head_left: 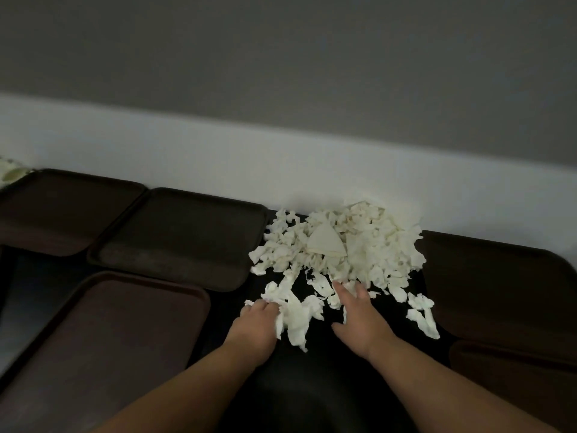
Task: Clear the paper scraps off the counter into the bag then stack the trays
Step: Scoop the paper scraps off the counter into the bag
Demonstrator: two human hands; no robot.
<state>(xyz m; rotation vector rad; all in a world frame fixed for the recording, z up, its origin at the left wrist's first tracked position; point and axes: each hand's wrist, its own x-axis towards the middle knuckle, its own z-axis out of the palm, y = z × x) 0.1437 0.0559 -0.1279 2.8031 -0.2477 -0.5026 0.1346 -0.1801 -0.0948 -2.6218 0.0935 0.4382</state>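
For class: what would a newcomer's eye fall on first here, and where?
White paper scraps glow in a heap against the dark counter, centre right. Below them, the left hand grips some while the right hand reaches in, open. Brown trays lie to the left.

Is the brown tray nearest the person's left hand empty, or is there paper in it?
Empty. The tray shows only its bare brown floor; the paper scraps lie outside it, to its right.

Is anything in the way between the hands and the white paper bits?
No, nothing visible is in the way. The left hand grips some of the paper scraps, and the right hand has straight fingers touching the near edge of the pile. The trays lie off to the sides.
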